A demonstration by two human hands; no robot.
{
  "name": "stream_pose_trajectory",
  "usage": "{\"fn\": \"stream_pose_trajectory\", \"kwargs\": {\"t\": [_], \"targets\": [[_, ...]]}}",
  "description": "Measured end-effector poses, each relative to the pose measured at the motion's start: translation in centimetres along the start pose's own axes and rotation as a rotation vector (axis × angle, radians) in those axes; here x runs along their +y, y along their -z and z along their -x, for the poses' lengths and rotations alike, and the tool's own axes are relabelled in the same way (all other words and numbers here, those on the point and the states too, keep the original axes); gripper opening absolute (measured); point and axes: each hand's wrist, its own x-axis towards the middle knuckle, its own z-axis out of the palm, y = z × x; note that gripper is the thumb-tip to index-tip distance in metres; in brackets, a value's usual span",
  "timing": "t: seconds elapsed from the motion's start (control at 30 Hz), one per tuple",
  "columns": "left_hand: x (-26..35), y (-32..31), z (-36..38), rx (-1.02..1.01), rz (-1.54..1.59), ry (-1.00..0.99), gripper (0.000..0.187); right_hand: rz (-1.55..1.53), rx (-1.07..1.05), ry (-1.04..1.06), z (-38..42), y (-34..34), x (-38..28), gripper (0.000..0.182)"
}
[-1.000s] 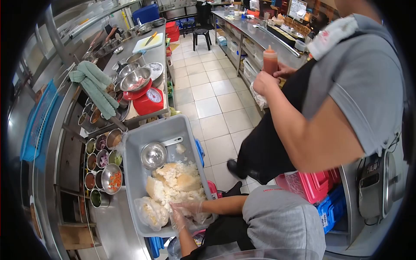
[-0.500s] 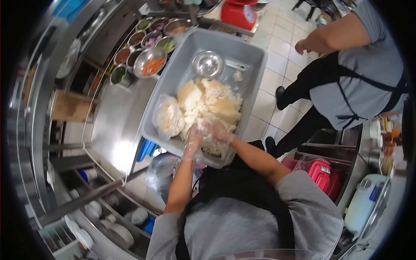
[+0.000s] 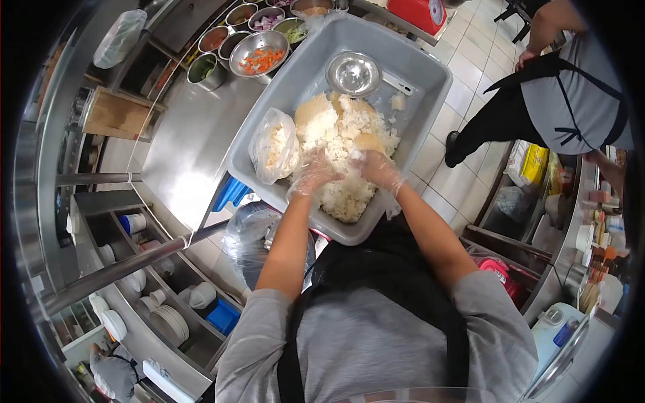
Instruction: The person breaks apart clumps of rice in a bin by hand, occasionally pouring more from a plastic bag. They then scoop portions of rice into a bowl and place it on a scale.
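Observation:
A grey tub (image 3: 264,114) holds a heap of white and yellowish rice (image 3: 346,134). My left hand (image 3: 314,173), in a clear plastic glove, lies against the left side of the heap. My right hand (image 3: 377,168), gloved too, touches the rice on the right. The hands are apart; both sets of fingers are partly hidden by rice and film. Beside my left hand stands a plastic bag with rice (image 3: 275,148). A steel bowl (image 3: 353,74) and a white-handled utensil (image 3: 398,83) lie at the tub's far end.
Steel bowls, one with chopped carrots (image 3: 262,59), stand on the steel counter (image 3: 195,127) at the left. A red scale (image 3: 418,13) is beyond the tub. Another person (image 3: 571,94) stands at the right. Shelves with plates (image 3: 168,326) are at lower left.
My hands have moved apart from each other on the rice. The view has shifted, so the tub sits further right and higher. The other person has moved towards the upper right.

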Motion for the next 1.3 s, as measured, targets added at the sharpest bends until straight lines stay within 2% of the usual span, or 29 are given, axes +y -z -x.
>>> {"fn": "stream_pose_trajectory", "kwargs": {"t": [0.03,0.07,0.1,0.13,0.17,0.2,0.23,0.3,0.33,0.47,0.53,0.57,0.63,0.67,0.7,0.77,0.8,0.83,0.87,0.93,1.0,1.03,1.07,1.1,1.13,1.2,1.23,1.27,1.3], "targets": [[1.1,1.0,0.5,-0.078,-0.051,0.046,0.086,0.001,-0.005,-0.004,0.0,-0.7,0.5,0.049],[1.4,1.1,0.8,-0.084,-0.046,0.050,0.086,0.217,0.040,0.072,-0.1,-1.9,1.5,0.045],[1.7,1.1,1.2,-0.179,-0.104,0.025,0.087,0.432,0.083,0.151,0.2,-2.6,2.2,0.042],[1.9,1.1,1.4,-0.268,-0.161,0.000,0.087,0.437,0.075,0.156,1.1,-2.7,0.9,0.042],[2.4,1.0,1.5,-0.261,-0.159,0.007,0.087,0.667,0.001,0.162,1.9,-3.2,-0.6,0.043],[2.9,0.9,1.9,-0.434,-0.216,0.029,0.085,0.891,-0.070,0.166,2.7,-3.6,-1.9,0.044],[3.1,1.0,2.4,-0.609,-0.276,0.050,0.084,0.884,-0.063,0.173,2.2,-5.8,-0.5,0.044],[3.4,1.9,4.4,-0.569,-0.256,0.072,0.077,0.847,0.510,0.364,0.0,-11.6,4.2,0.048],[3.5,2.2,5.1,-0.526,-0.224,0.090,0.070,0.621,0.055,0.016,2.3,-7.2,-1.4,0.038],[0.8,-0.2,5.3,-0.406,-0.187,-0.037,0.064,0.522,0.028,0.182,-1.0,-7.2,0.8,0.037],[2.8,2.3,5.9,-0.231,0.319,0.031,0.064,0.439,-0.074,0.330,-2.4,-6.1,1.4,0.037],[3.0,3.1,6.1,-0.228,0.321,0.033,0.064,0.441,-0.076,0.333,-2.8,-5.5,2.5,0.037],[2.9,3.7,6.9,-0.102,0.675,0.063,0.068,-0.579,-0.233,0.202,-2.4,-4.7,4.0,0.046],[2.5,3.3,6.2,-0.201,0.739,0.075,0.071,-0.575,-0.241,0.199,-2.1,-4.9,4.4,0.046],[2.1,2.5,5.9,-0.197,0.744,0.078,0.071,-0.459,-0.191,0.110,0.3,-2.6,1.1,0.041],[2.2,1.0,5.3,-0.251,1.445,0.100,0.080,-0.339,-0.139,0.028,1.4,-2.2,-0.4,0.038],[3.0,1.3,5.6,-0.190,1.076,0.027,0.087,-0.074,0.029,0.205,0.7,-3.8,0.7,0.037],[2.8,0.9,5.1,-0.190,1.073,0.026,0.087,0.193,0.198,0.376,0.5,-4.4,0.8,0.037],[2.6,0.5,4.3,-0.147,1.117,0.032,0.083,0.192,0.200,0.376,0.2,-4.6,1.0,0.037],[3.2,1.3,4.2,-0.103,1.159,0.038,0.079,-0.234,0.062,0.386,0.2,-4.3,0.1,0.035],[4.1,2.6,4.9,0.030,0.890,0.222,0.062,-0.103,0.027,0.394,-0.8,-4.6,0.8,0.036],[4.6,3.5,5.2,0.030,0.889,0.219,0.062,0.031,-0.007,0.401,-1.0,-4.5,0.7,0.038],[5.2,4.5,5.4,0.042,0.817,0.199,0.058,0.033,-0.003,0.404,-1.0,-4.4,0.5,0.038],[5.5,4.9,5.4,0.054,0.747,0.178,0.053,-0.150,0.036,0.306,-0.3,-4.2,-0.4,0.041],[4.2,3.5,4.9,0.057,0.749,0.172,0.053,-0.332,0.075,0.207,0.2,-4.0,-1.2,0.043],[-0.2,-1.6,2.8,0.226,0.736,-0.014,0.045,-0.288,0.086,0.262,0.3,-3.9,-1.8,0.043],[-1.2,-2.5,2.2,0.223,0.738,-0.022,0.045,-0.247,0.090,0.312,0.3,-3.8,-2.0,0.043],[-1.9,-3.2,1.8,0.287,0.623,0.076,0.041,-0.245,0.097,0.310,0.2,-3.8,-2.1,0.043],[-2.1,-3.4,1.6,0.350,0.505,0.174,0.037,-0.208,0.014,0.281,0.0,-3.8,-2.2,0.053]]}}
